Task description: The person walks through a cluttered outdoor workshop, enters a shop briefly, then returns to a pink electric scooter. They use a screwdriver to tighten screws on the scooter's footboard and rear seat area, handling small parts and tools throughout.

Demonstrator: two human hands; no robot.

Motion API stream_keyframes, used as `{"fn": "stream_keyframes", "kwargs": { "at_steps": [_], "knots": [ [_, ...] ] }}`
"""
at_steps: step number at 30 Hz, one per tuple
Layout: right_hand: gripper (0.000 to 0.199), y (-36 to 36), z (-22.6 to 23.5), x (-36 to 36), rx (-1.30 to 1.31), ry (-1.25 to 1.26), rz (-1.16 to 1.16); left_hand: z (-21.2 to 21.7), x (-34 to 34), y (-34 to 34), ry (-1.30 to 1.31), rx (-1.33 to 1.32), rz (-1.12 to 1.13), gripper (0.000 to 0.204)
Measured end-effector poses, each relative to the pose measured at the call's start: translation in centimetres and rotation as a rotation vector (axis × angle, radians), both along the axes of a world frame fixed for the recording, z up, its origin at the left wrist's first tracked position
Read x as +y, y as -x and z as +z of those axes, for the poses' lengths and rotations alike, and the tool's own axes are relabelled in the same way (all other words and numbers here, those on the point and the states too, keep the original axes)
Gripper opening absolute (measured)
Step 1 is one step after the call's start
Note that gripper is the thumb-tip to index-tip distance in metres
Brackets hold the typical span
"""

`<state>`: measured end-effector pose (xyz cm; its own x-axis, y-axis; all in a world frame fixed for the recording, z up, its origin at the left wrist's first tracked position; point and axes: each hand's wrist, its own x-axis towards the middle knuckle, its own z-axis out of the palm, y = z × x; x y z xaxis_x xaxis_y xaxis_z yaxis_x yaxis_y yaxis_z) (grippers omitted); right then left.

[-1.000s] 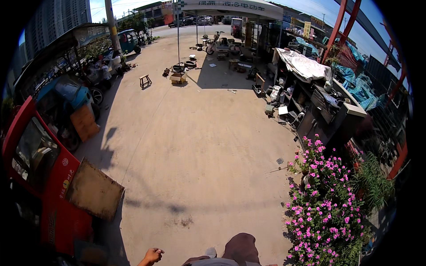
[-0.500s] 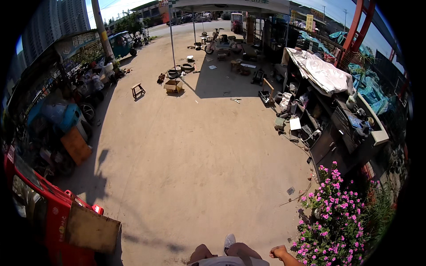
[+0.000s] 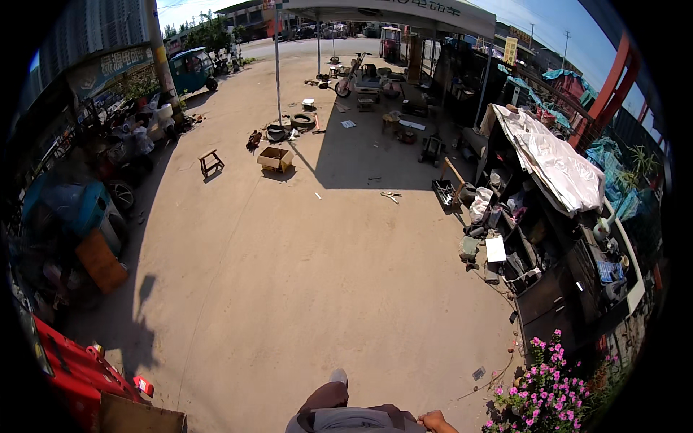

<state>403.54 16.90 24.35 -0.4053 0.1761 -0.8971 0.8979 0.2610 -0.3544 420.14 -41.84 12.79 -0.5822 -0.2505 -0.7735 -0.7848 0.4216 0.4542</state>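
My right hand [image 3: 432, 420] shows at the lower edge, to the right of my body. Its fingers are curled in and nothing sticks out of them; the hand looks small and is partly cut off. It touches nothing that I can see. Nearest to it is the bush with pink flowers [image 3: 546, 390] on the right. My left hand is out of view. One bent leg and a light shoe [image 3: 338, 376] show below me on the concrete ground [image 3: 303, 289].
A red vehicle [image 3: 68, 372] with a brown board [image 3: 141, 416] stands at the lower left. Ahead are a small stool [image 3: 210, 164], a cardboard box [image 3: 276, 159], a tyre [image 3: 302, 121], pliers-like tools [image 3: 391, 195] and a tool tray [image 3: 449, 189]. A cluttered cabinet [image 3: 548, 289] lines the right.
I have moved forward: the stool, box and cabinet appear nearer, and the red vehicle and flowers slide toward the lower edge. My right hand sits lower and further left.
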Motion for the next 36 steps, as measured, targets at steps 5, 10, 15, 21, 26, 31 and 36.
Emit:
{"fn": "stream_keyframes", "kwargs": {
  "at_steps": [5, 10, 15, 21, 26, 31, 36],
  "knots": [
    [0.011, 11.6, -1.4, -5.7, -0.009, 0.049, 0.078, 0.9, -9.6, 13.7, 0.070, 0.199, 0.123, 0.031],
    [0.011, 22.5, -2.7, -3.8, -0.013, 0.002, -0.082, 10.1, -7.3, 33.4, -0.209, 0.109, 0.388, 0.029],
    [0.011, 36.3, -6.2, -2.6, 0.015, -0.021, -0.190, 8.0, -5.5, 44.4, -0.092, 0.042, 0.259, 0.026],
    [0.009, 56.6, -3.1, -4.0, -0.013, -0.002, -0.156, 8.1, -5.2, 58.9, -0.018, -0.042, 0.219, 0.024],
    [0.009, 76.0, 2.5, -7.5, 0.138, -0.006, -0.029, 10.4, -5.3, 71.2, -0.062, -0.059, 0.288, 0.022],
    [0.009, 90.9, 2.8, -11.2, 0.301, 0.057, -0.148, 8.8, -8.0, 83.4, -0.048, -0.061, 0.270, 0.021],
    [0.010, 97.3, -1.8, -13.6, 0.150, -0.042, -0.291, 5.6, -13.6, 97.1, -0.032, -0.044, 0.232, 0.020]
  ]
}}
